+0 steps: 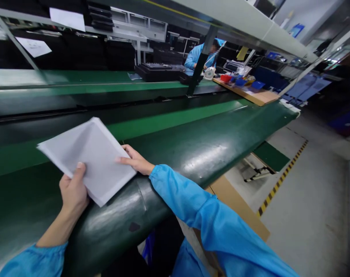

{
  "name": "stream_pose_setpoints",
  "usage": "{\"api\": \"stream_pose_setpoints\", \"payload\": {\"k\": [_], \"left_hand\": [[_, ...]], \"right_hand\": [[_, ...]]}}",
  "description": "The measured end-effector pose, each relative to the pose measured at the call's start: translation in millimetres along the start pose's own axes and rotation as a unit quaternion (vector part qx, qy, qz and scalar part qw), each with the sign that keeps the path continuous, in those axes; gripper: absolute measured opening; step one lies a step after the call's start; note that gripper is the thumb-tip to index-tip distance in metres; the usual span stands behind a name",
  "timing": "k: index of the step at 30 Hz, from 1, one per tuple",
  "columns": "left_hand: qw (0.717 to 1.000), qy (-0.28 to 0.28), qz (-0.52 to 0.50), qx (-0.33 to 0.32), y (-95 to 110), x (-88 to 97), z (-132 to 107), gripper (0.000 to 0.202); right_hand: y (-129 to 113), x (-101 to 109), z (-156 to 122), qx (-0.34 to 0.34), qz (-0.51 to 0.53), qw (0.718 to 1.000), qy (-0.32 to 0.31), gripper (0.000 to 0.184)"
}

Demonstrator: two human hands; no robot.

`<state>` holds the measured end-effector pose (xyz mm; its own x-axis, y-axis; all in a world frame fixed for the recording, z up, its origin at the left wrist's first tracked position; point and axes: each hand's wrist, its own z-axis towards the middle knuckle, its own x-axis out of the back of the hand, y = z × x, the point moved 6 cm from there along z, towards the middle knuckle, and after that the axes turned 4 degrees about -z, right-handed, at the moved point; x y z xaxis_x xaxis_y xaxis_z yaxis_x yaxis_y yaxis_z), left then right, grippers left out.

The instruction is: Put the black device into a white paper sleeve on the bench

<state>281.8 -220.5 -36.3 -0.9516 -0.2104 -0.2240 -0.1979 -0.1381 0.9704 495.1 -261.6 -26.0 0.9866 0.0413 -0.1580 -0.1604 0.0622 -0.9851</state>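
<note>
A flat, square white panel (101,154) with a pale raised border is held tilted above the green-topped bench (175,154). My left hand (75,190) grips its near left edge, thumb pressed on the upper face and the other fingers out of sight beneath. On the right edge, my right hand (134,159) also has its thumb on top, with its fingers mostly hidden underneath. Whether the panel is one sheet or a thin stack, I cannot tell.
Across the bench, a co-worker (195,55) in blue sits by a post (202,63). Black equipment (159,72) lies on the far side. At the right end, a wooden board (257,96) bears red and blue bins. A green stool (270,156) stands on the floor.
</note>
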Motion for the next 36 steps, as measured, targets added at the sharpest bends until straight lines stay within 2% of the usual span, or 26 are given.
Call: {"api": "stream_pose_setpoints", "payload": {"k": [1, 3, 6, 9, 12, 14, 17, 20, 22, 26, 29, 32, 34, 36], "left_hand": [[0.999, 0.028, -0.031, 0.001, 0.2, 0.9, 0.3, 0.079], [0.995, 0.038, -0.086, 0.025, 2.5, -3.3, -2.5, 0.073], [0.992, -0.032, -0.098, 0.067, 15.1, -18.2, -11.0, 0.069], [0.986, -0.091, -0.107, 0.092, 33.0, -22.2, -8.8, 0.071], [0.991, -0.093, -0.095, 0.029, 54.1, -5.1, 12.2, 0.063], [0.995, -0.094, -0.013, -0.004, 60.1, 7.6, 25.6, 0.056], [0.984, -0.083, 0.159, -0.002, 55.9, 18.3, 32.2, 0.046], [0.959, -0.078, 0.273, 0.007, 50.7, 16.6, 25.5, 0.044], [0.959, -0.091, 0.269, -0.011, 51.3, 11.6, 20.8, 0.049], [0.976, -0.093, 0.186, -0.068, 56.4, 11.4, 21.6, 0.054], [0.970, -0.117, 0.208, -0.053, 50.4, 11.5, 25.2, 0.049], [0.971, -0.110, 0.204, -0.050, 46.1, 12.8, 25.2, 0.047], [0.975, -0.100, 0.176, -0.091, 50.5, 13.5, 22.2, 0.046], [0.966, -0.117, 0.181, -0.144, 60.1, 10.5, 16.7, 0.041]], "right_hand": [[-0.5, -2.7, -0.4, -0.008, 0.023, 1.000, -0.008, 0.087], [0.0, -9.9, -1.8, -0.024, 0.052, 0.998, -0.027, 0.087], [1.6, -13.8, -3.0, -0.010, 0.051, 0.999, -0.014, 0.078], [2.1, 0.4, -1.3, 0.037, 0.032, 0.997, 0.068, 0.063], [1.5, 21.6, 1.1, 0.069, 0.006, 0.986, 0.149, 0.055], [-0.6, 31.4, 2.6, 0.092, -0.011, 0.980, 0.177, 0.054], [-1.2, 34.4, 5.5, 0.103, -0.046, 0.979, 0.169, 0.054], [0.3, 31.9, 6.8, 0.102, -0.066, 0.980, 0.155, 0.051], [-0.7, 30.7, 5.6, 0.110, -0.067, 0.979, 0.158, 0.053], [-5.0, 25.0, 2.7, 0.130, -0.083, 0.978, 0.141, 0.064], [-2.4, 22.8, 3.4, 0.109, -0.098, 0.980, 0.132, 0.068], [-0.2, 22.5, 4.2, 0.096, -0.101, 0.980, 0.140, 0.061], [-1.7, 20.8, 3.4, 0.099, -0.097, 0.979, 0.150, 0.057], [-4.3, 17.7, 2.0, 0.097, -0.097, 0.978, 0.158, 0.053]]}}
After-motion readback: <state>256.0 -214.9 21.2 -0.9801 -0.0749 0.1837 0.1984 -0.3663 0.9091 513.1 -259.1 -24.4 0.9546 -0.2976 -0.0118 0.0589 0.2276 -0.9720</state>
